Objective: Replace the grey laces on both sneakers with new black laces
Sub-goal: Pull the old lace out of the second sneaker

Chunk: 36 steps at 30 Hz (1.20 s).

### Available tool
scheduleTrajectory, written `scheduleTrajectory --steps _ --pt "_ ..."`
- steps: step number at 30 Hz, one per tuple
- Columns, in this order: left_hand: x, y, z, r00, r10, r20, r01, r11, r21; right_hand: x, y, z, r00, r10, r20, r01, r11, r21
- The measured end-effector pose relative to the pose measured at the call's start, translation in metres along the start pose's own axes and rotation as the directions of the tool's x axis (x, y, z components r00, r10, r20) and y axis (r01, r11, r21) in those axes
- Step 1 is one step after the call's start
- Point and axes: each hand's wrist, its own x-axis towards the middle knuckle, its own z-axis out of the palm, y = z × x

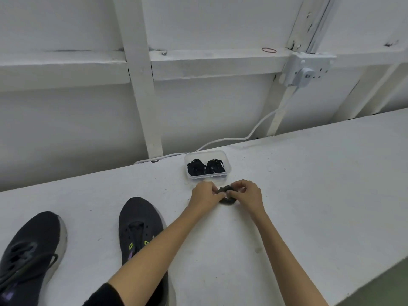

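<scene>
Head view is showing a white bench (309, 195) with everything for the task lying on it. The left hand (205, 194) and the right hand (247, 193) are meeting near the middle of the bench. Both are pinching a small grey lace bundle (227, 200) between curled fingers and thumbs, so neither hand is free. The bundle is touching or almost touching the bench surface; I cannot tell which.

Just behind the hands, near the back edge of the bench, a clear plastic container (206, 177) is standing without a lid. Two rolled black laces (206, 167) are lying inside it side by side, and they are looking untouched.

Toward the front edge, left of the arms, the unlaced sneaker (139, 226) is pointing its toe to the back edge. Its eyelets are appearing empty, though the left forearm is covering its heel part. At the front left corner the laced sneaker (28, 250) is lying, with a dark lace running through it and hanging loose; its exact colour is hard to tell.

My judgement is that the task is in an early stage. One old lace seems to be out and is being wound or put aside. One sneaker seems to be waiting for removal of its lace, and both black laces are waiting to be threaded.
</scene>
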Motion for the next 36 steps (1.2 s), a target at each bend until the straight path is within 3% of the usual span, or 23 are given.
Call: scheduleTrajectory --steps 3,5,7,9,11,12,16,17,20,23,25,28,30,33,36 --pt "-0.016 0.006 -0.029 0.994 0.016 0.107 -0.001 0.991 -0.132 -0.006 -0.005 -0.008 0.998 0.037 0.055 -0.045 0.986 0.159" --pt "-0.037 0.003 -0.06 0.994 0.08 0.07 -0.056 0.955 -0.293 -0.018 -0.014 -0.013 0.999 0.035 -0.016 -0.029 0.958 0.284" --pt "-0.063 -0.014 -0.093 0.989 0.106 -0.1 -0.139 0.896 -0.423 -0.038 -0.028 -0.011 0.99 0.015 -0.138 0.041 0.919 0.391" --pt "-0.097 -0.042 -0.118 0.936 0.011 -0.351 -0.212 0.815 -0.54 -0.063 -0.043 0.002 0.985 -0.009 -0.175 0.097 0.86 0.501" --pt "-0.128 -0.079 -0.126 0.846 -0.164 -0.507 -0.234 0.741 -0.63 -0.089 -0.054 0.027 0.995 -0.055 -0.085 0.094 0.808 0.582" --pt "-0.142 -0.097 -0.123 0.822 -0.243 -0.515 -0.204 0.719 -0.665 -0.103 -0.057 0.043 0.996 -0.085 -0.006 0.072 0.804 0.591" --pt "-0.186 -0.132 -0.087 0.854 -0.394 -0.34 -0.046 0.595 -0.803 -0.152 -0.059 0.111 0.927 -0.157 0.339 -0.045 0.855 0.517" --pt "-0.192 -0.128 -0.078 0.88 -0.384 -0.278 -0.04 0.524 -0.851 -0.16 -0.06 0.123 0.912 -0.168 0.375 -0.049 0.861 0.506" --pt "-0.197 -0.111 -0.06 0.965 -0.249 -0.081 -0.036 0.179 -0.983 -0.17 -0.067 0.138 0.898 -0.188 0.398 -0.03 0.876 0.481" --pt "-0.193 -0.101 -0.056 0.981 -0.191 -0.022 -0.013 0.049 -0.999 -0.167 -0.068 0.132 0.899 -0.154 0.409 -0.059 0.885 0.462" --pt "-0.189 -0.099 -0.053 0.985 -0.167 -0.029 -0.01 0.118 -0.993 -0.165 -0.066 0.122 0.912 -0.144 0.384 -0.049 0.891 0.451" --pt "-0.174 -0.119 -0.033 0.977 -0.176 -0.124 -0.056 0.349 -0.936 -0.161 -0.063 0.105 0.935 -0.129 0.33 -0.035 0.893 0.449" --pt "-0.171 -0.109 -0.032 0.97 -0.218 -0.11 -0.007 0.428 -0.904 -0.159 -0.064 0.096 0.938 -0.114 0.326 -0.038 0.905 0.424" --pt "-0.196 -0.069 -0.063 0.971 -0.189 -0.148 -0.041 0.475 -0.879 -0.165 -0.079 0.084 0.919 -0.108 0.38 -0.075 0.897 0.436" --pt "-0.228 -0.07 -0.102 0.926 -0.188 -0.328 -0.16 0.593 -0.789 -0.186 -0.117 0.067 0.914 -0.207 0.35 0.011 0.874 0.487"
